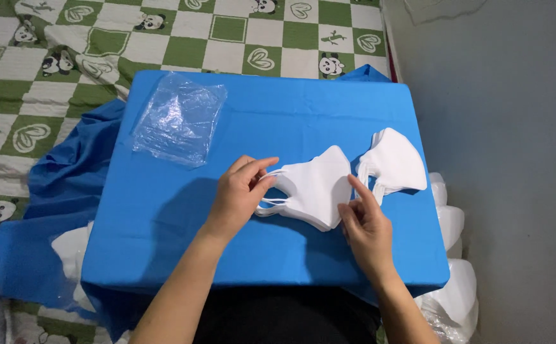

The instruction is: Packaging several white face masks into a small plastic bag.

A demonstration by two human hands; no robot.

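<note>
Room: bare blue table [163, 229] on my left; second mask pile [394, 160] close on my right.
Axis: mask stack [316, 188] lies left-right, ear loops leftward.
Grip: my left hand [240, 194] pinches a loop; my right hand [364, 223] pinches the stack's right edge.

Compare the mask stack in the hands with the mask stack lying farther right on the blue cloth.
The held mask stack sits mid-table, gripped by both hands: the left hand pinches its ear loops, the right hand touches its lower edge. The right mask stack lies untouched near the edge of the blue-covered table. The held stack looks larger and nearer the person. Both are white, folded masks with loops pointing left.
</note>
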